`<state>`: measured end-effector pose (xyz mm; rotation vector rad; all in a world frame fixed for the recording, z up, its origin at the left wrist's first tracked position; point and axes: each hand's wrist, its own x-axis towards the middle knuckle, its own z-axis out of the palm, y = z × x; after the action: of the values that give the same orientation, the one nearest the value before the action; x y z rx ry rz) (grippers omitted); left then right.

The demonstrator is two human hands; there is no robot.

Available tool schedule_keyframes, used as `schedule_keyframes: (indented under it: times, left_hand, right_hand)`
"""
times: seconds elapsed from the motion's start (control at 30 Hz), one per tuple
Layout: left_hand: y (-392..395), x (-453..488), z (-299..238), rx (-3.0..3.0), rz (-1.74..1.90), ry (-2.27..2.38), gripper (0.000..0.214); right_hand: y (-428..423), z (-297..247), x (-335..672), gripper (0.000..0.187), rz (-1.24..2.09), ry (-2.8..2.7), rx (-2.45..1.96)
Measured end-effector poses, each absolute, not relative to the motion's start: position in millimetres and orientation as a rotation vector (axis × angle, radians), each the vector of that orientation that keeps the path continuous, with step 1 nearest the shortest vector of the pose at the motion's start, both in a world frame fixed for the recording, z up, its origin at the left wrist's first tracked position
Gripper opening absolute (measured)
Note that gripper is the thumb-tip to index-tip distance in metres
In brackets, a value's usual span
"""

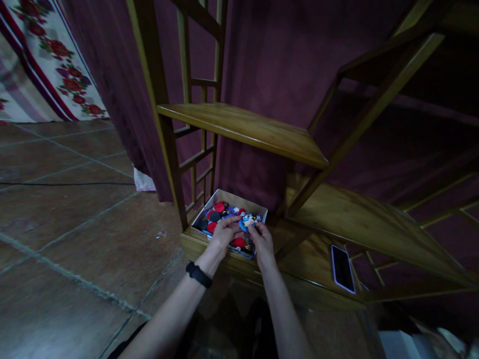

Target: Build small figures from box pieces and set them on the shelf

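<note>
A shallow cardboard box (239, 201) sits on the lowest wooden shelf, filled with several small red, blue and dark round pieces. My left hand (224, 232), with a black band on its wrist, reaches over the box's near side, fingers curled down among the pieces. My right hand (262, 240) is beside it, and its fingers pinch a small blue and white piece (247, 222) above the box. Both hands meet at that piece, and what the left fingers grip is hidden.
A phone (342, 268) in a pale case lies face up on the low shelf to the right. Wooden shelves (247, 127) rise in steps above and to the right. A dark red curtain hangs behind. Brown tiled floor (75, 219) spreads to the left.
</note>
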<state>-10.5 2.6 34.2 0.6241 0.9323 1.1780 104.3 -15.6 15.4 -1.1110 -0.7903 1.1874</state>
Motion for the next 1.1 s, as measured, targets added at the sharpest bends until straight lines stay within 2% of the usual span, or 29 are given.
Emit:
schedule_keyframes:
  times: [0.27, 0.7, 1.1]
  left_hand:
    - [2, -13, 39, 0.502, 1.111, 0.904, 0.021]
    - [6, -15, 32, 0.467, 1.088, 0.943, 0.012]
    - [5, -14, 30, 0.502, 1.094, 0.989, 0.014]
  right_hand:
    - [-10, 5, 109, 0.031, 1.071, -0.867, -1.179]
    - [-12, 12, 109, 0.027, 1.124, -0.844, -1.158]
    - [-10, 9, 110, 0.024, 1.144, -0.826, -1.172]
